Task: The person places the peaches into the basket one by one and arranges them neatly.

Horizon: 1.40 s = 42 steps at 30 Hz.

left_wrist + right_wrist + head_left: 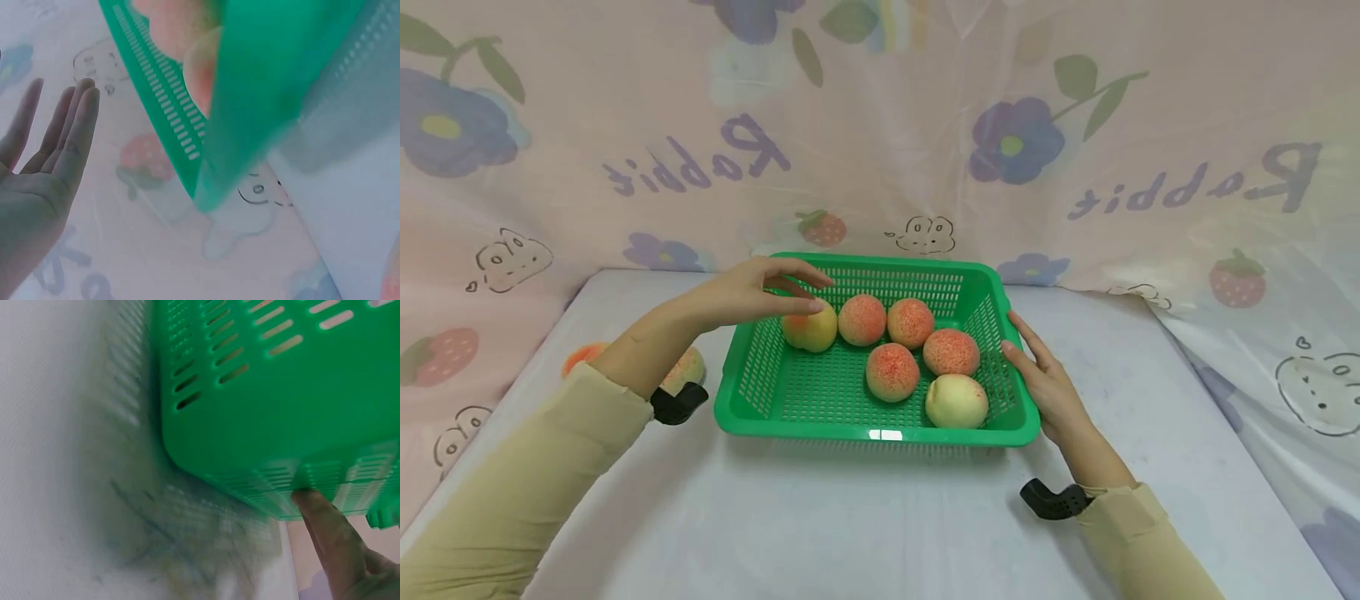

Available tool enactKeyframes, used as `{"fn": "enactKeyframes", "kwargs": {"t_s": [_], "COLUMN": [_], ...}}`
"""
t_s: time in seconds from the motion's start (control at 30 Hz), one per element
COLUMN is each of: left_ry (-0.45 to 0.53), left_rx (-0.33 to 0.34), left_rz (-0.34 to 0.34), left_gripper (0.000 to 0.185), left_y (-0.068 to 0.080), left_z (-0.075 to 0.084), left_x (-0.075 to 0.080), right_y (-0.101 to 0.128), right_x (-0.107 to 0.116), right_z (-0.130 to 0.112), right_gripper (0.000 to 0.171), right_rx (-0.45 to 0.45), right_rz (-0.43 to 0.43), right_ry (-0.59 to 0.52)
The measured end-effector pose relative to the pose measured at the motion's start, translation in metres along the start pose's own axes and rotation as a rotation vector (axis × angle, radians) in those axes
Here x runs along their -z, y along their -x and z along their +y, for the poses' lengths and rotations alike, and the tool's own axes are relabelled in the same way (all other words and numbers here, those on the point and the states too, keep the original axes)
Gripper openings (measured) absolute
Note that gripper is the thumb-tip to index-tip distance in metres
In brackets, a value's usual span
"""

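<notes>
L hand (752,292) up over back-left corner of green basket (820,417), fingers straight-ish and spread, holding nothing; thumb tip at or just above the yellowish peach (810,327) right below it, contact hard to tell. In L wrist view same hand (44,169) flat and open, palm showing, basket wall (250,94) just to its right, blurred.

Behind L forearm, near the wrist: two more peaches on table (850,517), orange one (582,357) and a paler one (687,367), both partly hidden, outside basket.

Right of L fingertips, inside basket: two speckled red peaches (862,319) and (911,322) side by side, touching or nearly so. Nearer front: red one (892,372), red one (951,352), pale yellow one (957,401) closest to R hand.

R hand (1047,385) flat against basket's right outer wall, fingers straight, pressing or resting, not curled round rim. R wrist view: one finger (328,537) touching basket's underside edge (262,425); rest blurred.

Printed pink cloth (625,125) behind both hands.
</notes>
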State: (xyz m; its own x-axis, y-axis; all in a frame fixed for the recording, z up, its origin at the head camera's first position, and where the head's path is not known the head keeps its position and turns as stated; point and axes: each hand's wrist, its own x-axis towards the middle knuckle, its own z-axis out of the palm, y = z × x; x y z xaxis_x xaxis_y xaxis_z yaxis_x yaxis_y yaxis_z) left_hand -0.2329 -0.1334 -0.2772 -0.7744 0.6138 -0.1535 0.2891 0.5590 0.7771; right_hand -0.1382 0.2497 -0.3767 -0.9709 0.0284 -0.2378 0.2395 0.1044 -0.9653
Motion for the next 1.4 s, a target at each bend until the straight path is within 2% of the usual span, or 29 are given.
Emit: {"fn": "enactKeyframes", "kwargs": {"t_s": [0.17, 0.3, 0.6, 0.7, 0.83, 0.93, 1.1, 1.4], "left_ry": [0.064, 0.092, 0.128, 0.136, 0.130, 0.123, 0.120, 0.159], "left_rx": [-0.005, 0.016, 0.118, 0.109, 0.060, 0.079, 0.150, 0.100], "left_rz": [0.058, 0.098, 0.267, 0.321, 0.393, 0.432, 0.428, 0.441], "left_gripper": [0.043, 0.043, 0.046, 0.044, 0.039, 0.039, 0.045, 0.045], "left_y": [0.013, 0.027, 0.053, 0.059, 0.066, 0.072, 0.082, 0.095], "left_z": [-0.011, -0.020, -0.042, -0.050, -0.059, -0.065, -0.076, -0.095], "left_x": [0.007, 0.010, 0.013, 0.013, 0.010, 0.008, 0.006, 0.000], "right_y": [0.001, 0.001, 0.000, 0.001, 0.001, 0.000, -0.001, -0.002], "right_x": [-0.001, -0.001, -0.001, -0.001, -0.001, -0.001, 0.000, 0.001], "right_z": [0.000, 0.000, 0.000, 0.000, 0.000, 0.001, 0.003, 0.002], "right_gripper": [0.063, 0.062, 0.061, 0.062, 0.062, 0.063, 0.063, 0.061], "right_rx": [0.004, 0.004, 0.007, 0.011, 0.015, 0.014, 0.011, 0.010], "right_rz": [0.002, 0.004, 0.004, 0.002, -0.004, -0.002, 0.004, 0.003], "right_ry": [0.010, 0.007, -0.001, -0.005, -0.010, -0.010, -0.005, 0.011]}}
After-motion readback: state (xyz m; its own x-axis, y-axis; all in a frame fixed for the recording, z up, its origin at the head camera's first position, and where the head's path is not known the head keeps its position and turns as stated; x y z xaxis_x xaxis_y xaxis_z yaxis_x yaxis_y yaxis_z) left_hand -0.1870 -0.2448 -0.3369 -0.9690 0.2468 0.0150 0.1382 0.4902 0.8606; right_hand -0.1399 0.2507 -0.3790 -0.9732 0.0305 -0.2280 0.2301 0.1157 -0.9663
